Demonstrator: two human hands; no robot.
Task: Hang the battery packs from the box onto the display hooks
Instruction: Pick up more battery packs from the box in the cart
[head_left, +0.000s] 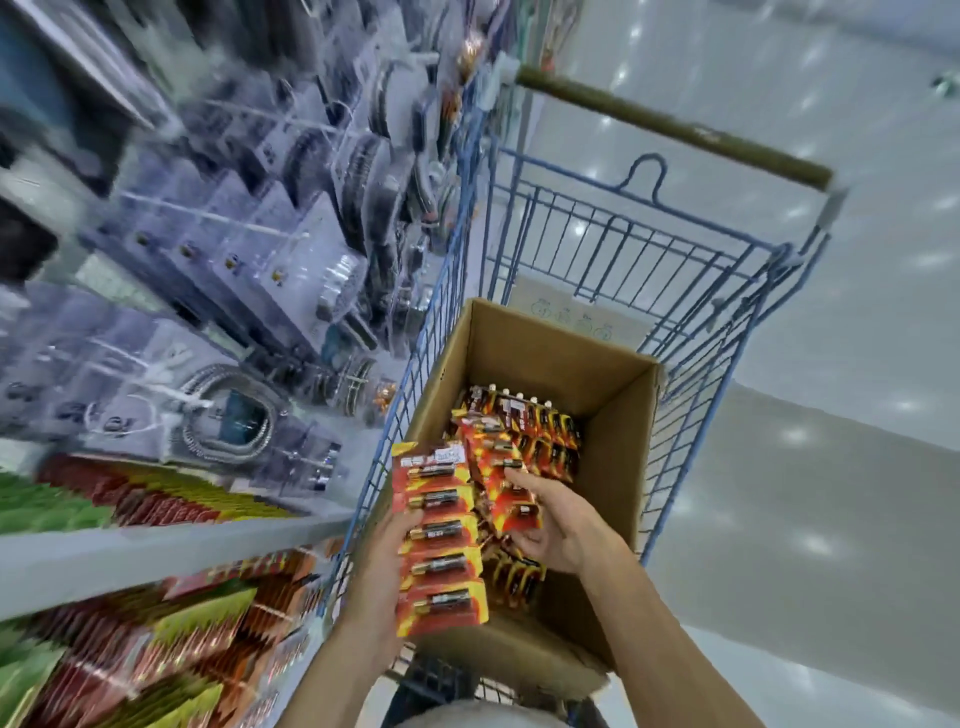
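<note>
Head view shows us, at lower centre, our left hand (376, 571) with fingers curled round a long glossy strip of battery packs (441, 540), while our right hand (558, 525) pinches another red-orange pack (514, 506) inside the square corrugated cardboard box (618, 467) in the blue wire cart (675, 270).

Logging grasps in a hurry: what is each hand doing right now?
Left hand: holds a strip of battery packs by its edge.
Right hand: grips a bunch of battery packs in the open box.
</note>
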